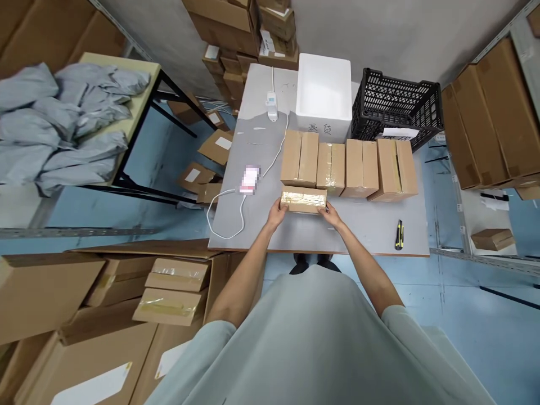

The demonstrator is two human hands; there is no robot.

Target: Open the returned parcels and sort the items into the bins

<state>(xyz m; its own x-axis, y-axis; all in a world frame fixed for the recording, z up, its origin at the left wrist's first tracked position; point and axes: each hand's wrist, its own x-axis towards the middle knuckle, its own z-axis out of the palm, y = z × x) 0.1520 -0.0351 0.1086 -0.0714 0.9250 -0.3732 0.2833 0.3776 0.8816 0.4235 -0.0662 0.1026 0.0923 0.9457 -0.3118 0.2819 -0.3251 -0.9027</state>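
Note:
A small taped cardboard box (304, 199) lies on the grey table (371, 230) in front of me. My left hand (277, 212) grips its left end and my right hand (330, 214) grips its right end, fingers curled round the edges. Just behind it stands a row of several similar cardboard boxes (350, 167), side by side.
A white foam box (324, 93) and a black plastic crate (394, 107) stand at the table's back. A phone (250, 180) on a white cable and a yellow-black utility knife (399, 234) lie on the table. Cardboard cartons (126, 315) are stacked at left; grey mailer bags (63, 118) cover a side table.

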